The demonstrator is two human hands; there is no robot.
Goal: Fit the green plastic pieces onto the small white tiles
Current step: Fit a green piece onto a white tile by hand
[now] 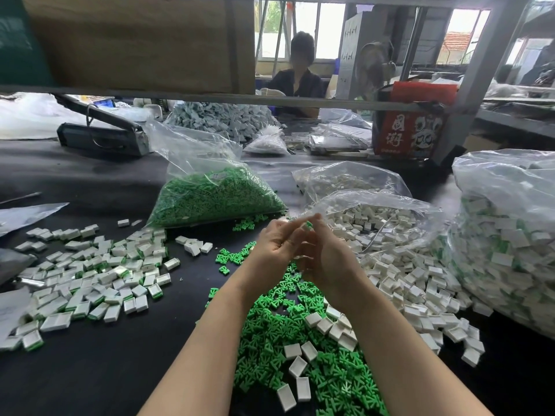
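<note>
Near the bottom centre, loose green pieces point(303, 349) and white tiles point(420, 283) cover our mat point(99, 364). At mid-frame our left hand point(274, 246) and right hand point(326, 259) meet, fingertips pinched on one green piece point(308, 225); it looks light, stiff, best held by its edges. Finished tiles point(90, 274) lie left; the bag of green pieces point(210, 193) crowds behind.
</note>
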